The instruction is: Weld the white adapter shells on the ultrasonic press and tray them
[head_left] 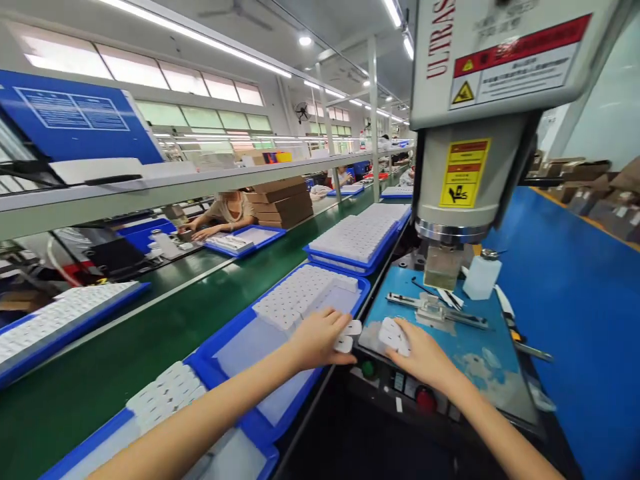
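My left hand [316, 339] is closed around small white plastic parts [349, 335] at the right edge of a blue tray [240, 333], beside a block of white parts [300, 297] in that tray. My right hand [420, 353] rests on the blue machine plate [475, 347] with its fingers curled over more white parts [393, 335]. Ahead of it sits a metal fixture [434, 310] under the horn [443, 267] of an ultrasonic welder [480, 127].
Green [369, 369] and red [425, 400] buttons sit below the plate. A white bottle [481, 276] and tweezers [445, 297] lie by the fixture. More blue trays of white parts [357, 240] line the green conveyor [165, 313]. Another person [225, 212] works across it.
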A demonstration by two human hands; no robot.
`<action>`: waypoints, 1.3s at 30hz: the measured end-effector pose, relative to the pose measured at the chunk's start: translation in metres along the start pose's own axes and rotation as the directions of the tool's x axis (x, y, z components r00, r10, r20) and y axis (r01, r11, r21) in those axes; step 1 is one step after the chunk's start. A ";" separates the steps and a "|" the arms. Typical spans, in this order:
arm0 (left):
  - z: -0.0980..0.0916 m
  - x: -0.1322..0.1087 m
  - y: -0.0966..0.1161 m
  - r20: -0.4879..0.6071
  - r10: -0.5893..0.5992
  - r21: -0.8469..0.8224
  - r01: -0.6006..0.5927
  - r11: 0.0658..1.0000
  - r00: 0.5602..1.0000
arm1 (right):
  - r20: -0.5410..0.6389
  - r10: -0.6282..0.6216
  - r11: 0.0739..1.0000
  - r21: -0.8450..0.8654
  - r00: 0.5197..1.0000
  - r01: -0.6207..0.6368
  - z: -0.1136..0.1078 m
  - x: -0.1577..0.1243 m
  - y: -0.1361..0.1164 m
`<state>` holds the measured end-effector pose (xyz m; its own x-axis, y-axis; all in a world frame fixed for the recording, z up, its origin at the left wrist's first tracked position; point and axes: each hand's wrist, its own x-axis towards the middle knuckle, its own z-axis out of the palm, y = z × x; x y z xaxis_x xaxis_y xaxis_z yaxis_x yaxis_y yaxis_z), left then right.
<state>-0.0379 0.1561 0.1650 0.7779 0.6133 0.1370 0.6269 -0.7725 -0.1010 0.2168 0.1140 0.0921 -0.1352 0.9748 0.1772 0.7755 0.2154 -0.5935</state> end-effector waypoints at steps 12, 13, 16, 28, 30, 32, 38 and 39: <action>0.110 0.193 0.131 0.059 0.042 -0.237 -0.027 0.971 0.997 | -0.110 0.302 0.919 -0.231 0.947 -0.320 -0.053 -0.079 0.144; 0.116 0.194 0.135 0.054 0.028 -0.242 -0.014 0.970 0.998 | -0.118 0.315 0.915 -0.225 0.942 -0.335 -0.051 -0.079 0.145; 0.128 0.192 0.139 0.033 0.010 -0.243 -0.001 0.970 0.999 | -0.151 0.322 0.916 -0.202 0.935 -0.348 -0.047 -0.080 0.143; 0.138 0.179 0.129 -0.066 -0.015 -0.330 -0.008 0.944 0.998 | -0.316 0.180 0.981 0.132 0.932 -0.145 -0.071 -0.117 0.163; 0.138 0.178 0.128 -0.082 -0.004 -0.343 -0.024 0.939 0.997 | -0.288 0.165 0.985 0.094 0.943 -0.144 -0.074 -0.126 0.172; 0.137 0.177 0.128 -0.102 0.000 -0.355 -0.036 0.934 0.995 | -0.244 0.162 0.986 0.076 0.956 -0.147 -0.074 -0.131 0.178; 0.131 0.167 0.122 -0.226 -0.038 -0.408 -0.059 0.911 0.973 | -0.208 0.145 0.989 0.061 0.967 -0.136 -0.066 -0.129 0.183; 0.131 0.163 0.118 -0.250 -0.073 -0.422 -0.041 0.906 0.965 | -0.220 0.146 0.989 0.070 0.965 -0.134 -0.064 -0.128 0.184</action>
<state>0.1686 0.1864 0.0461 0.6940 0.6077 0.3861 0.5177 -0.7939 0.3189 0.4166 0.0247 0.0106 0.1185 0.9593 0.2565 0.7416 0.0863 -0.6652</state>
